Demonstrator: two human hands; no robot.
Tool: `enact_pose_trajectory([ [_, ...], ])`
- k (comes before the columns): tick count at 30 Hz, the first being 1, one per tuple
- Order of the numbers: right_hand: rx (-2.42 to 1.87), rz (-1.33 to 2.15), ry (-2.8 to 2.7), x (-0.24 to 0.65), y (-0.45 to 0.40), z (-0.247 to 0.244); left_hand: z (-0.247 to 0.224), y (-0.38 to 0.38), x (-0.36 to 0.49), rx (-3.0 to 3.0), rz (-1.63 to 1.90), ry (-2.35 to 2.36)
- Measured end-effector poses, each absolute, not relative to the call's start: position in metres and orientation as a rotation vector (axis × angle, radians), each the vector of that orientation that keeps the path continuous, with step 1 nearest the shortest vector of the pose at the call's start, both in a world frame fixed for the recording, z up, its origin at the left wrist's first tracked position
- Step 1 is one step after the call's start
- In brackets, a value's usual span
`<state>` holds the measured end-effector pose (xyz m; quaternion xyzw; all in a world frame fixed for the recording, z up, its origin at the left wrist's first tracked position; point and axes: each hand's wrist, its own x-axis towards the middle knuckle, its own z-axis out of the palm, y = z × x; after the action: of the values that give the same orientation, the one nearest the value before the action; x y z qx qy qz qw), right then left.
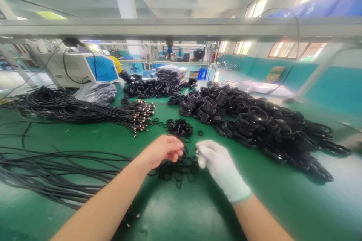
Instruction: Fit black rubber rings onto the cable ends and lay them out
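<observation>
My left hand [166,148] is bare and closed, thumb against the curled fingers. Whatever its fingertips hold, if anything, I cannot make out. A white glove covers my right hand [213,162], which pinches a small dark piece [198,151] between thumb and forefinger; its kind is too blurred to tell. The two hands face each other a short way apart above the green table. Below and between them lie loose thin black rings [178,184]. Just beyond is a denser heap of small black rings [181,127], with a single ring [200,133] off to its right.
Coiled black cables [254,120] pile up along the right. A bundle of cables with metal plug ends [141,115] lies at the left, more loose cables [56,169] in front. A clear plastic bag [97,92] and a white-and-blue machine [82,67] stand behind. A shelf beam [181,28] crosses above.
</observation>
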<state>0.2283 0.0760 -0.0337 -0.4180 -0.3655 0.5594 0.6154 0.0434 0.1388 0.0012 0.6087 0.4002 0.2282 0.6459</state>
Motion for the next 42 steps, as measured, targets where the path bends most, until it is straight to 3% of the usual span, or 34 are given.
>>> enact_pose_trajectory([
  [9, -0.99, 1.304, -0.91, 0.223, 0.074, -0.034, 0.015, 0.105, 0.065, 2.238, 0.766, 1.106],
  [19, -0.959, 1.291, -0.793, 0.227, 0.076, -0.035, 0.017, 0.122, 0.047, 1.298, 1.008, 0.867],
  [21, -0.949, 1.29, -0.786, 0.23, 0.076, -0.033, 0.018, 0.126, 0.037, 1.367, 1.006, 0.919],
  [25, -0.951, 1.308, -0.804, 0.23, 0.075, -0.031, 0.016, 0.123, 0.029, 1.818, 0.624, 1.137],
  [31, -0.968, 1.331, -0.891, 0.217, 0.07, -0.033, 0.01, 0.092, 0.058, 2.158, 0.709, 1.275],
  [37, -1.213, 1.388, -1.123, 0.22, 0.065, -0.021, 0.002, 0.096, 0.053, 1.787, 0.702, 1.225],
  [42, -1.366, 1.035, -1.049, 0.249, 0.07, -0.008, 0.021, 0.121, 0.022, 1.628, 0.857, 1.206],
])
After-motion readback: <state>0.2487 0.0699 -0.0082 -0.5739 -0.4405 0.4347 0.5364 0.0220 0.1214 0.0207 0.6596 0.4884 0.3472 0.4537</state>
